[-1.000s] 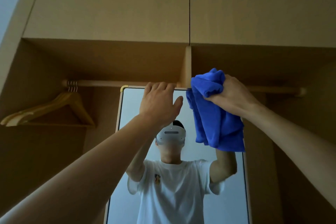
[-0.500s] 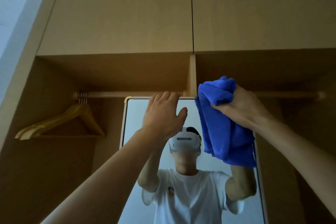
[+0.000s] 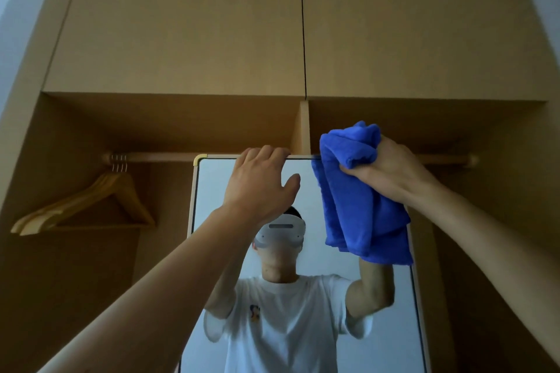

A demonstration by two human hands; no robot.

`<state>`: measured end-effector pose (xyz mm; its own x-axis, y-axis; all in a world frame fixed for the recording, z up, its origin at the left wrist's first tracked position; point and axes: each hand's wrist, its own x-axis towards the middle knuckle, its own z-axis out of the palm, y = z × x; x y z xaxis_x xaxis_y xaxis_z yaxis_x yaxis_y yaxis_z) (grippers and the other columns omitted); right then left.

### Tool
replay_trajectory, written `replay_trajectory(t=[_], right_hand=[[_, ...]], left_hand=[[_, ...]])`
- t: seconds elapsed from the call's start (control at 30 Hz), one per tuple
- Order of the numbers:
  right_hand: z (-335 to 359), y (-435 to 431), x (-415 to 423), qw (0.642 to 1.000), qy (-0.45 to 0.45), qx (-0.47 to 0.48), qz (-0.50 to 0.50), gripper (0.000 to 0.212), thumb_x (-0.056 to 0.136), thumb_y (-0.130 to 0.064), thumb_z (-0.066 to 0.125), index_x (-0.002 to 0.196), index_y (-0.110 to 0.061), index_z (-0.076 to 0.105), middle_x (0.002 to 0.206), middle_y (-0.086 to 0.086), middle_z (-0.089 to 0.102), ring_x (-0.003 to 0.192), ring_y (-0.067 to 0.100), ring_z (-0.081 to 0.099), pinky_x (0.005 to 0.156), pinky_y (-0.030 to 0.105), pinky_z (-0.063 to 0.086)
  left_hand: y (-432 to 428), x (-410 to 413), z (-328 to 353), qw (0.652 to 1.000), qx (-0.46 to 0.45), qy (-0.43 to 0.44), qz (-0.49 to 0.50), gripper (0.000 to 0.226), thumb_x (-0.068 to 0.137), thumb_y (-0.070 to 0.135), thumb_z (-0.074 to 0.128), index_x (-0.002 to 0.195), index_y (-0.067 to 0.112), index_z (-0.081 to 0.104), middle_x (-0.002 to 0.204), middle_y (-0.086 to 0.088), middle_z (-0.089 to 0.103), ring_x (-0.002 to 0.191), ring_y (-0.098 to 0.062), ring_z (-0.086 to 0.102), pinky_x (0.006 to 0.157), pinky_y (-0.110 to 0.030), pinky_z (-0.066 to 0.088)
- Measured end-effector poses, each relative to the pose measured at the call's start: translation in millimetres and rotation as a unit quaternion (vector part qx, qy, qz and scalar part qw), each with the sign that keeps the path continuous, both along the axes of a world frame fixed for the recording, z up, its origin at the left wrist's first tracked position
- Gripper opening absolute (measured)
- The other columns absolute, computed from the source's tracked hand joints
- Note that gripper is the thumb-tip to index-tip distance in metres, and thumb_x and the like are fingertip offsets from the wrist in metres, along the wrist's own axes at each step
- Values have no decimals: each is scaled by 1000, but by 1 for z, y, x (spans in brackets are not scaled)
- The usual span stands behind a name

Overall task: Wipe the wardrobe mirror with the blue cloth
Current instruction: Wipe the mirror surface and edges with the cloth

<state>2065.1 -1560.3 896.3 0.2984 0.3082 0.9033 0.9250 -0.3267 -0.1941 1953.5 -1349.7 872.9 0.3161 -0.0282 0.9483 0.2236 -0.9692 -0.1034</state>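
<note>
The tall wardrobe mirror [image 3: 212, 191] stands in the open wardrobe, framed in pale wood, reflecting a person in a white T-shirt. My left hand [image 3: 260, 182] grips the mirror's top edge, fingers curled over it. My right hand [image 3: 391, 169] clutches the bunched blue cloth [image 3: 360, 200] at the mirror's upper right corner. The cloth hangs down over the glass and hides that corner.
A wooden hanging rail [image 3: 157, 157] runs behind the mirror's top. Several wooden hangers [image 3: 91, 200] hang at its left end. Closed upper cabinet doors [image 3: 194, 24] sit above, and a vertical divider [image 3: 304, 127] stands just above my hands.
The view has tilted upward, so mirror and hands sit lower in frame. Both hands keep their holds at the mirror's top; the cloth stays at the upper right corner.
</note>
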Motion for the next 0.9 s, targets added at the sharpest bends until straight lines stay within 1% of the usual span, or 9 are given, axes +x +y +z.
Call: replay_trajectory(t=[0.17, 0.27, 0.33, 0.43, 0.57, 0.63, 0.7, 0.8, 0.9], right_hand=[[2, -7, -16, 999, 13, -40, -13, 40, 88, -49, 66, 122, -38, 49, 92, -18, 57, 81, 1, 55, 63, 21, 41], [4, -13, -24, 998, 25, -65, -2, 35, 89, -45, 67, 118, -41, 47, 96, -18, 58, 86, 1, 56, 69, 21, 44], [5, -18, -27, 998, 16, -52, -11, 29, 89, -42, 67, 114, -37, 52, 98, -13, 64, 88, 7, 60, 73, 27, 49], [14, -30, -31, 998, 0, -11, -58, 27, 86, -36, 63, 112, -30, 56, 94, -8, 66, 86, 15, 62, 76, 37, 51], [31, -44, -24, 987, 2, -15, -159, 29, 85, -33, 62, 111, -23, 53, 92, -4, 64, 86, 21, 64, 71, 37, 52], [38, -45, -20, 984, -4, -22, -177, 21, 85, -29, 63, 102, -19, 56, 88, -2, 64, 83, 23, 64, 72, 39, 54], [45, -42, -15, 981, -14, -40, -188, 10, 83, -21, 62, 83, -12, 56, 75, 1, 59, 71, 24, 61, 60, 36, 47], [54, -37, -16, 977, 31, -66, -200, 20, 79, -16, 63, 68, -11, 47, 62, 2, 47, 57, 20, 49, 51, 31, 34], [59, -27, -21, 974, 60, -75, -204, 27, 76, -17, 67, 64, -13, 44, 58, 0, 44, 52, 17, 45, 49, 29, 31]], left_hand=[[-4, -5, 4, 999, -15, 37, 2, 58, 97, 53, 48, 147, 23, 45, 142, 0, 54, 135, -25, 45, 116, -39, 28], [-4, -6, 4, 999, -10, 48, 7, 58, 98, 54, 47, 147, 23, 43, 143, 0, 53, 136, -25, 44, 117, -38, 27], [-4, -6, 5, 999, -7, 50, 6, 58, 98, 54, 46, 148, 24, 43, 144, 1, 53, 135, -25, 43, 116, -38, 27], [-5, -6, 4, 999, -10, 50, 0, 58, 98, 53, 46, 148, 24, 42, 144, 1, 51, 136, -25, 42, 117, -37, 25], [-4, -4, 2, 999, -13, 42, -11, 58, 98, 54, 46, 148, 25, 42, 145, 3, 51, 137, -24, 41, 119, -39, 24], [-3, -3, 3, 999, -14, 39, -12, 58, 97, 54, 47, 147, 26, 43, 144, 3, 51, 136, -24, 42, 119, -40, 25], [-2, -1, 4, 999, -17, 42, -15, 58, 97, 55, 47, 147, 26, 42, 145, 4, 51, 137, -23, 41, 119, -39, 25], [-1, -2, 4, 998, -21, 45, -30, 61, 96, 56, 49, 149, 26, 41, 147, 4, 49, 139, -23, 39, 121, -40, 22], [-2, -4, 5, 997, -27, 49, -47, 61, 95, 55, 50, 148, 25, 43, 146, 3, 51, 138, -23, 40, 120, -41, 23]])
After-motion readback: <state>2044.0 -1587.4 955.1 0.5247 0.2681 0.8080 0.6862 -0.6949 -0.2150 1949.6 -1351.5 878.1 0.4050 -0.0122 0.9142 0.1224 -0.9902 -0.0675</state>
